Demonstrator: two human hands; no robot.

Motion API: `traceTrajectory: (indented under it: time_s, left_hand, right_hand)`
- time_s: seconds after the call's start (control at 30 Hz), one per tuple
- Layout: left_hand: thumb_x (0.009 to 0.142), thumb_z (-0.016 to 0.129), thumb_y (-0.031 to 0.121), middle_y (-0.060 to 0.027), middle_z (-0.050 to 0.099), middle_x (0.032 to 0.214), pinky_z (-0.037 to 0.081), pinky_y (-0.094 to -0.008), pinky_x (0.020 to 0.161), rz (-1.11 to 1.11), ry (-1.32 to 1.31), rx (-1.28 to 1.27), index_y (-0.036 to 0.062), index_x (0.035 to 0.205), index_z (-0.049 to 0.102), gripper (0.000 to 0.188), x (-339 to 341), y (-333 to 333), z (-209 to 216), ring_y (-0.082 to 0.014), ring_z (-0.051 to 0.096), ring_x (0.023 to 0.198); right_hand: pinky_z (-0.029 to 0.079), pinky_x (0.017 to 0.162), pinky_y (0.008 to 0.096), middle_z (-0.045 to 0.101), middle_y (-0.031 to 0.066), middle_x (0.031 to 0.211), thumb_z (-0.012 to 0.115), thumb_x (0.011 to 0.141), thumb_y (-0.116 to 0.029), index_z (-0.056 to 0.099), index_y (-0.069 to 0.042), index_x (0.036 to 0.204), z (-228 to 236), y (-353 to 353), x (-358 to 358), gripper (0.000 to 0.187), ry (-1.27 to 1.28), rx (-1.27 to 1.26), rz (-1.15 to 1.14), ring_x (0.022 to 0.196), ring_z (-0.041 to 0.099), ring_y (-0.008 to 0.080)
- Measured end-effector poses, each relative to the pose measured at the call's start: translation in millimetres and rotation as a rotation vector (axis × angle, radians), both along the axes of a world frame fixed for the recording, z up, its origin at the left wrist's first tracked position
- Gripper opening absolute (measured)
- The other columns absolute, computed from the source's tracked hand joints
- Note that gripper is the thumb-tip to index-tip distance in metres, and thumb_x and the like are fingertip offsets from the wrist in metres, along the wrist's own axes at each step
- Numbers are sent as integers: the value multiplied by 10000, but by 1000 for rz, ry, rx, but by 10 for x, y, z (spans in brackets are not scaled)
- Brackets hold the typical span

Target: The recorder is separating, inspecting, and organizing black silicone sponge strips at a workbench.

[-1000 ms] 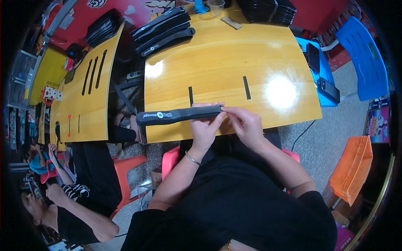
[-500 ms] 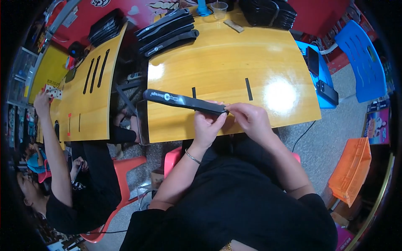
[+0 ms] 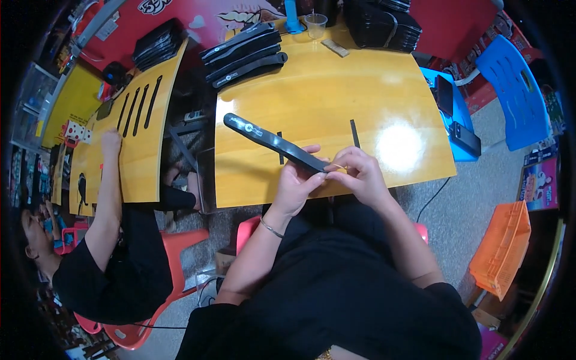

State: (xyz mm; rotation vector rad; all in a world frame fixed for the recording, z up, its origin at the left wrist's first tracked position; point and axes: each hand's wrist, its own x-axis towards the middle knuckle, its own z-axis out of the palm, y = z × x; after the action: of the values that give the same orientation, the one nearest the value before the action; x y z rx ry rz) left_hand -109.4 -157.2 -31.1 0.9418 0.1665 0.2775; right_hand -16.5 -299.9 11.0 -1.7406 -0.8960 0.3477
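My left hand (image 3: 292, 189) is closed round the near end of a long black strap bundle (image 3: 270, 141) with white lettering and a rounded far end. The bundle slants up to the left above the table's front part. At its near end the fingers of my right hand (image 3: 364, 175) pinch a thin tan loop (image 3: 339, 167) that looks like a rubber band. The fingertips of both hands almost meet there. Two short black strips (image 3: 354, 133) mark the yellow tabletop (image 3: 312, 96) beyond my hands.
Stacked black strap bundles (image 3: 243, 54) lie at the back left. Black packs (image 3: 384, 30), a clear cup (image 3: 315, 25) and a tan piece (image 3: 335, 48) are at the back. Phones (image 3: 465, 139) rest on a blue stool. A co-worker (image 3: 108, 240) sits at the left table with black straps (image 3: 141, 108).
The bundle's far end has swung farther from me and a little right. A tan loop now shows at my right fingers. The co-worker's hand has moved right, and another strap lies on that table.
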Motion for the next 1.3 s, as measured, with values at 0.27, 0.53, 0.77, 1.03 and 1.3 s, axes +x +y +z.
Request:
traceTrajectory:
  time_s: [0.27,0.53,0.77,1.03,1.3]
  left_hand:
    - [776,629,-77,-76,606,1025,518,-264,786,-162,98,29,13,1204,488,459,-118,-46,278,-135,615,896]
    - [773,652,-22,-95,598,1027,495,-319,867,-500,203,208,-8,1196,486,454,-351,25,288,-211,616,983]
    - [759,599,-45,-130,559,1060,433,-391,955,-489,-6,-5,28,1012,467,295,-473,4,268,-258,555,1078]
    - [746,424,-72,-75,514,890,485,-315,773,-261,108,-101,41,1109,435,381,-448,64,362,-176,542,815]
    - [831,483,81,-52,532,907,442,-249,584,-312,192,-26,69,1182,407,359,-436,-48,493,-134,528,691]
  right_hand:
    - [333,490,210,564,31,796,669,750,-4,622,-16,766,138,-86,-94,51,-82,42,-44,606,467,88]
    - [371,466,206,614,44,803,658,753,25,586,-25,829,523,-238,352,116,-230,200,-321,592,519,90]
    - [408,451,208,633,78,943,658,725,74,580,-28,784,947,-210,99,141,-493,43,69,657,585,112]
    - [416,471,213,628,76,952,694,755,-55,590,-40,826,821,-299,-35,127,-383,-6,424,706,607,137]
    - [452,769,229,572,59,930,572,879,-86,496,1,1030,478,-137,-117,189,281,-11,105,896,561,99]
